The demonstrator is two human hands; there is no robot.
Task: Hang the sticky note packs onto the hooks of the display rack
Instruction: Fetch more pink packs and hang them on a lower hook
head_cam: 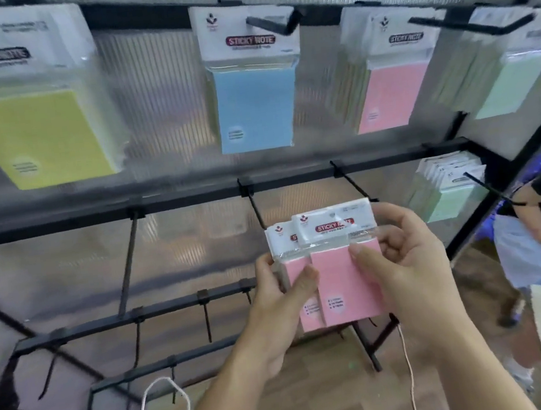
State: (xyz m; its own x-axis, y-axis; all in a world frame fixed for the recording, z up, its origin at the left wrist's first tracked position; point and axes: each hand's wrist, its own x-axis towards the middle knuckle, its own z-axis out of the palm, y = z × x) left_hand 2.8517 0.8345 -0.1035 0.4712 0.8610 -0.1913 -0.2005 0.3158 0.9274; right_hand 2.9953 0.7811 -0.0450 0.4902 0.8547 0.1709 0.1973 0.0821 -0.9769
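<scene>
Several pink sticky note packs (336, 284) sit fanned between my hands, in front of the rack's middle bar (195, 197). My left hand (282, 300) grips the rear packs from the left, thumb on the front. My right hand (408, 257) holds the front pack, thumb pressed on its pink face, fingers behind. A bare black hook (355, 184) juts out just above the packs, another bare hook (254, 206) to its left.
The top row carries hung packs: yellow (34, 129), blue (254, 99), pink (391, 92), green (513, 79). Green packs (448, 192) hang on the middle bar's right hook. Lower bars carry bare hooks. A person (540, 243) stands at the right.
</scene>
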